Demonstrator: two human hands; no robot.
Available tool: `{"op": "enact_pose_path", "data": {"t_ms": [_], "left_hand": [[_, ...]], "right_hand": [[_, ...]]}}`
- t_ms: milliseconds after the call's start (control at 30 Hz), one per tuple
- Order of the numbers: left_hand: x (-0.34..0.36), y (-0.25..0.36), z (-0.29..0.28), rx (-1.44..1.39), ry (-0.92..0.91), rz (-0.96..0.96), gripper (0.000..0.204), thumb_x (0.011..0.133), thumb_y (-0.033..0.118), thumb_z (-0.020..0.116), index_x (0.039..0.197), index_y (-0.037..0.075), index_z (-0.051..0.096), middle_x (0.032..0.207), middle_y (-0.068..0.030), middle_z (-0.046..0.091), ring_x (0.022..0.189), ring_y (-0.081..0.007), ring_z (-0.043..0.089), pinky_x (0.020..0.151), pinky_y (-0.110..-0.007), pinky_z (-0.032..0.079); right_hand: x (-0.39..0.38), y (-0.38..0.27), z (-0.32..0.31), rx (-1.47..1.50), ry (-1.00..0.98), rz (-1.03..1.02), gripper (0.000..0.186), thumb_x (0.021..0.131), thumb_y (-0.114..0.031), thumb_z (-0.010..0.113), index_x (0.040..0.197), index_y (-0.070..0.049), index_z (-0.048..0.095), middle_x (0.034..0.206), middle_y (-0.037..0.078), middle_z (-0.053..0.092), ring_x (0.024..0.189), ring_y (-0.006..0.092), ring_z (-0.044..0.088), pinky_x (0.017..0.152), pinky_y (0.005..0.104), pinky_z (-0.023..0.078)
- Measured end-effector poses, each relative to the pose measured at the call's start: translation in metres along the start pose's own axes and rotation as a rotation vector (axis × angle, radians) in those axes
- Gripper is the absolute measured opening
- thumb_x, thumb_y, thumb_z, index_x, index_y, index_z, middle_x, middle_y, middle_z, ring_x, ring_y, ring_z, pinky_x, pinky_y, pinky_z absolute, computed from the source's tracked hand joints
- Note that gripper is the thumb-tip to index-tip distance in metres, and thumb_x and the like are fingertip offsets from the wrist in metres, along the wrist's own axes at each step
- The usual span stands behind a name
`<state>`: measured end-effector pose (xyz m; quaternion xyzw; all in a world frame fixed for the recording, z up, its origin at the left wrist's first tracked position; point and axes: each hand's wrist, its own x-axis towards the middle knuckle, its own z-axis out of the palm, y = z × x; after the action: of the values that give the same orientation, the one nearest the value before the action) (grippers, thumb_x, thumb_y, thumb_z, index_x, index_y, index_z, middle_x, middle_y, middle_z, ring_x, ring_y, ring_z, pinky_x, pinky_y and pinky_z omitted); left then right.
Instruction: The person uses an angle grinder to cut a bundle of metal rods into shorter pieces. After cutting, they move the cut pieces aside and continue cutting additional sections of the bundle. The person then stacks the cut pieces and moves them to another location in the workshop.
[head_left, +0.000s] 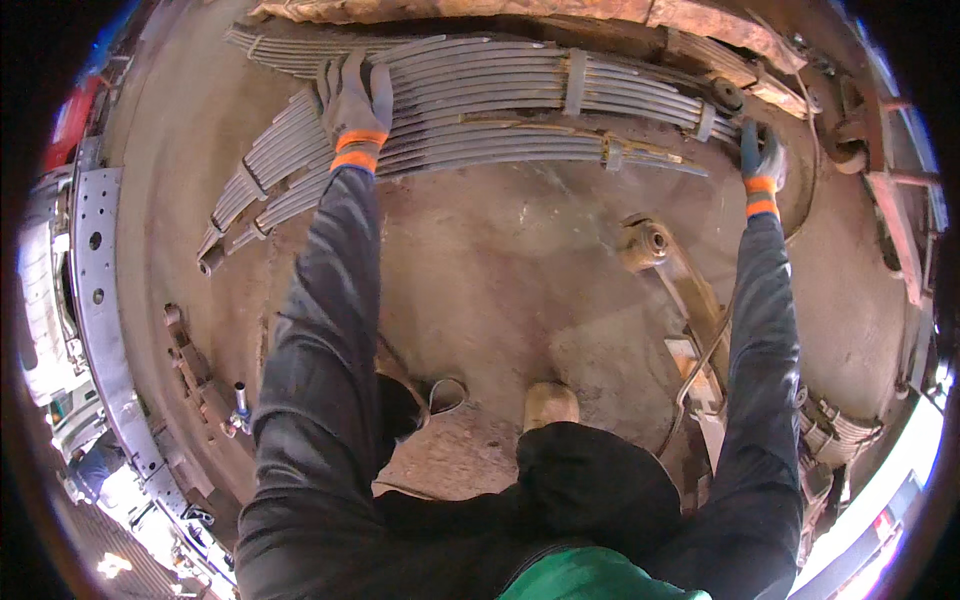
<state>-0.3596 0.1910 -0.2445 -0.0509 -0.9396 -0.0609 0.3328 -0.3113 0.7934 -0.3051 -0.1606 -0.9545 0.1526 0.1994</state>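
Note:
A long grey leaf spring (480,75) lies on its side on the floor ahead of me, its many curved leaves bound by metal clips. On its left part rests my left hand (356,98), in a grey glove with an orange cuff, fingers spread over the leaves. My right hand (765,160), gloved the same way, is curled at the spring's right end; the fingertips are partly hidden there. Nearer to me, against the first, lies a second leaf spring (510,150), with a rusty strip along its top edge.
Rusty beams (480,10) run along the far side. A loose spring arm with a round eye (652,243) lies front right, with a cable (715,345) across it. Rusty parts (195,370) lie at left, beside a perforated steel rail (100,260). My boot (550,403) stands below.

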Motion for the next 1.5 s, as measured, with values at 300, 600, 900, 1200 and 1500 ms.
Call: {"op": "enact_pose_path", "data": {"t_ms": [300,600,900,1200,1500], "left_hand": [[0.036,-0.020,-0.002,-0.169,-0.392,-0.121,0.067,0.093,0.061,0.048,0.122,0.002,0.061,0.113,-0.0282,0.066,0.107,-0.0454,0.061,0.093,-0.049,0.047],[0.029,-0.012,-0.016,0.053,-0.231,0.070,0.054,0.091,0.051,0.057,0.123,0.008,0.061,0.112,-0.0239,0.068,0.108,-0.0402,0.063,0.097,-0.049,0.045],[0.038,-0.043,0.018,0.775,-0.237,0.503,0.051,0.095,0.016,0.049,0.146,0.014,0.042,0.106,-0.0222,0.063,0.073,-0.0315,0.055,0.062,-0.040,0.045],[0.075,-0.026,-0.018,0.242,-0.979,-0.048,0.050,0.104,0.002,0.034,0.153,0.013,0.035,0.139,-0.0209,0.052,0.116,-0.0361,0.056,0.091,-0.042,0.050],[0.070,-0.177,0.034,-0.139,-1.099,-0.094,0.045,0.100,0.029,0.043,0.138,0.007,0.050,0.127,-0.0194,0.061,0.106,-0.0302,0.060,0.090,-0.042,0.048]], "right_hand": [[0.010,0.033,0.001,0.066,-0.076,-0.122,0.058,0.097,-0.055,0.043,0.119,-0.007,0.067,0.118,0.025,0.065,0.112,0.0430,0.060,0.096,0.0470,0.045],[0.001,-0.013,-0.009,0.619,0.130,0.350,0.054,0.097,-0.048,0.055,0.107,0.002,0.072,0.104,0.016,0.074,0.093,0.0241,0.068,0.083,0.0376,0.050],[0.025,-0.038,0.010,0.567,0.378,0.491,0.048,0.088,-0.045,0.070,0.102,0.001,0.076,0.093,0.012,0.075,0.076,0.0204,0.067,0.069,0.0379,0.051],[-0.016,-0.382,0.028,0.721,-0.301,-0.667,0.041,0.094,-0.039,0.061,0.106,-0.001,0.069,0.104,0.024,0.068,0.097,0.0372,0.067,0.084,0.0440,0.051],[-0.040,-0.508,0.072,0.026,-0.693,-0.332,0.066,0.089,-0.070,0.048,0.126,-0.019,0.067,0.119,0.013,0.070,0.115,0.0327,0.064,0.097,0.0385,0.049]]}}
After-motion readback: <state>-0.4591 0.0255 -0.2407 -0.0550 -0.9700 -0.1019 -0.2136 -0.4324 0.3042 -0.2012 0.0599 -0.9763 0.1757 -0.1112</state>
